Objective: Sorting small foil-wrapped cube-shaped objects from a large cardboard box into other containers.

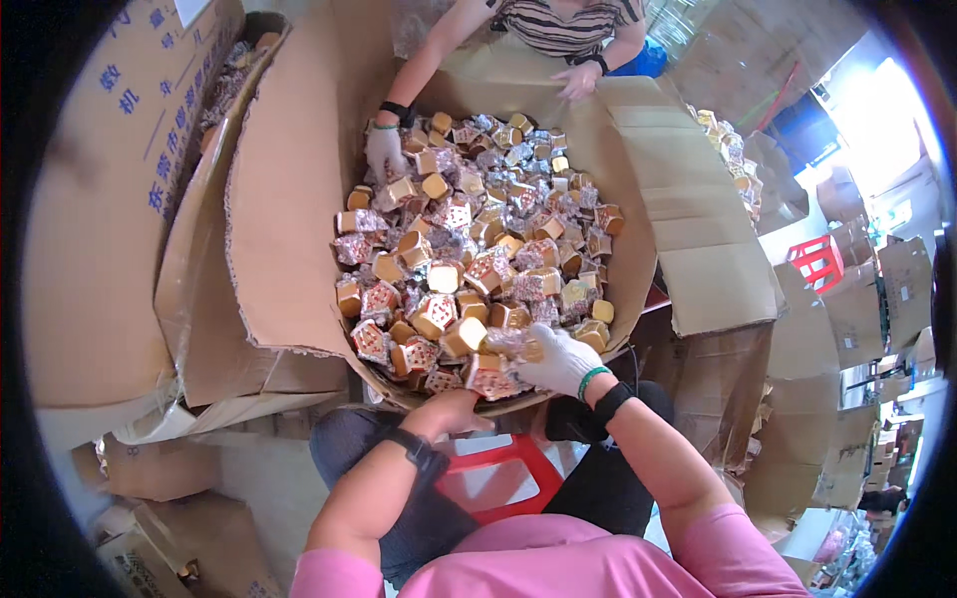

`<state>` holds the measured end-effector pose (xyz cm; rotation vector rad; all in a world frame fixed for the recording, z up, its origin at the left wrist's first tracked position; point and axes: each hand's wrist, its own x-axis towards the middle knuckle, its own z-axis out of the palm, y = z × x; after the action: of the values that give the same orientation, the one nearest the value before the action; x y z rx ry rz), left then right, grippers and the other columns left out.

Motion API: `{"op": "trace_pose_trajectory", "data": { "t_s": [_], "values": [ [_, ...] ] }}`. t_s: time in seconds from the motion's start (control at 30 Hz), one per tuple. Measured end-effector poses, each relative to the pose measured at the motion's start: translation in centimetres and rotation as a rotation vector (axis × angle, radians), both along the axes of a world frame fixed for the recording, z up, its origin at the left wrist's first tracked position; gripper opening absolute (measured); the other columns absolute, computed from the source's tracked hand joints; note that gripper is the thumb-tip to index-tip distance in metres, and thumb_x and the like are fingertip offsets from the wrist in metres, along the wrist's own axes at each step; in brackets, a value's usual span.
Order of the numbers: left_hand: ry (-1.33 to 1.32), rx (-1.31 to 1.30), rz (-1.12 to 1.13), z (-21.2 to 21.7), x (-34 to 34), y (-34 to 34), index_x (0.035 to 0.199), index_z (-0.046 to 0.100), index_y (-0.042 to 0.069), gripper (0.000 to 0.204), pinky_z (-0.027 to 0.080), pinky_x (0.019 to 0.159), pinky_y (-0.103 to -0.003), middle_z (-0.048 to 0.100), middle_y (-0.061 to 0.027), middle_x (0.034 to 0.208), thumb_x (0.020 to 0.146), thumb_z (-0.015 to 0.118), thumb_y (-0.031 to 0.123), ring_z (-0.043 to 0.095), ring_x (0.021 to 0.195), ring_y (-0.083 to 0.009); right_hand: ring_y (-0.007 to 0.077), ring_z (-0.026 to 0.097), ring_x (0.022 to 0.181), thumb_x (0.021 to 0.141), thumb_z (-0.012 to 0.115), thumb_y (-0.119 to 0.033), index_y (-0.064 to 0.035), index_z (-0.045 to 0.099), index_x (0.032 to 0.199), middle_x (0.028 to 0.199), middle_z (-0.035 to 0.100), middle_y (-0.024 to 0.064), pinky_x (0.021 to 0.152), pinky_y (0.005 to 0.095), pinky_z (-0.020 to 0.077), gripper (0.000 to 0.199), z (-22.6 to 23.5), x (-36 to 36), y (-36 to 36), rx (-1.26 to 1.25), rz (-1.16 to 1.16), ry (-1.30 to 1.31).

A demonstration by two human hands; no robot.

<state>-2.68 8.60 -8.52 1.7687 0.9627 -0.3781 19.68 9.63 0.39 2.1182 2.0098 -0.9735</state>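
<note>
The step in hand appears to be picking one piece out of bulk stock. A large cardboard box (289,229), flaps spread open, sits before the seated person and is filled with small gold boxes (478,229), many in crinkled clear wrap.

The right hand (560,361), in a white glove with a green cuff and a black wristband behind it, is closed around one wrapped gold box (513,345) at the near edge of the heap, just above the cardboard rim. The piece is held clear of its neighbours or only lightly touching them; which cannot be told.

The left hand (454,407), bare, with a black watch at the wrist, rests on the near rim of the cardboard box. Its fingers curl over the edge; whether they grip anything besides the cardboard cannot be seen.

Judgement: the next move calls for bringing the held piece over the lap and using the left hand on it, with care not to tear the thin wrap.

The held piece looks small, blocky, gold-sided, with a red-and-white patterned face like its neighbours, under glossy film.

Across the box, another person's gloved hand (385,151) works in the far side of the heap. A red stool (498,473) shows between the person's knees.
</note>
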Motion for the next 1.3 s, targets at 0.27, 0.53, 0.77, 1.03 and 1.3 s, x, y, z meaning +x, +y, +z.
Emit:
{"op": "trace_pose_trajectory", "data": {
  "t_s": [0.27, 0.53, 0.77, 1.03, 1.3],
  "values": [
    [0.139, 0.405, 0.097, 2.5, -2.3, -2.8, 0.114, 0.062, 0.008, 0.056, 0.047, 0.087, -0.042, 0.065, -0.019, 0.108, 0.076, 0.063, 0.049, 0.061, 0.103, -0.0336, 0.0234, 0.062, 0.096, 0.076, 0.071, -0.035, -0.0076, 0.048, 0.13, 0.111, 0.063, 0.0136, 0.082, 0.0325, 0.0492, 0.064, 1.8, 0.7, -1.0, 0.124, -0.242, 0.45],
    [-0.289, 0.235, 0.582, 7.4, 0.2, -5.3, 0.121, 0.056, -0.001, 0.047, 0.049, 0.083, -0.035, 0.065, -0.0162, 0.105, 0.086, 0.063, 0.03, 0.064, 0.095, -0.0254, 0.0106, 0.06, 0.084, 0.079, 0.072, -0.036, -0.005, 0.049, 0.128, 0.102, 0.063, 0.0059, 0.068, 0.0244, 0.0491, 0.062, 5.0, 1.4, -4.5, 0.063, -0.372, 0.997],
    [-0.692, -0.283, 0.756, 12.7, 5.8, -6.6, 0.129, 0.047, -0.004, 0.047, 0.049, 0.082, -0.026, 0.06, -0.0081, 0.107, 0.092, 0.06, 0.024, 0.06, 0.092, -0.0133, 0.0172, 0.057, 0.109, 0.079, 0.074, -0.036, -0.0074, 0.049, 0.13, 0.122, 0.058, 0.0123, 0.092, 0.0294, 0.046, 0.064, 9.7, 4.2, -5.9, 0.374, 0.016, 0.673],
    [-0.654, -0.27, 0.517, 9.7, 6.7, -7.8, 0.121, 0.054, -0.003, 0.039, 0.05, 0.076, -0.025, 0.062, -0.0049, 0.097, 0.091, 0.061, 0.021, 0.059, 0.084, -0.0105, 0.0075, 0.059, 0.071, 0.078, 0.071, -0.009, -0.0055, 0.045, 0.135, 0.101, 0.063, 0.0049, 0.057, 0.022, 0.0489, 0.063, 25.7, 11.0, -10.7, 0.405, -0.264, 0.785],
    [-0.562, -0.301, 0.569, 8.3, 5.0, -8.2, 0.12, 0.055, 0.001, 0.038, 0.048, 0.07, -0.023, 0.064, -0.0046, 0.101, 0.092, 0.06, 0.025, 0.061, 0.082, -0.0097, 0.014, 0.065, 0.087, 0.085, 0.062, -0.004, -0.0041, 0.044, 0.134, 0.106, 0.063, 0.0085, 0.066, 0.0228, 0.0529, 0.052, 37.9, 12.7, -14.1, 0.701, -0.335, 0.478]
  ]
}}
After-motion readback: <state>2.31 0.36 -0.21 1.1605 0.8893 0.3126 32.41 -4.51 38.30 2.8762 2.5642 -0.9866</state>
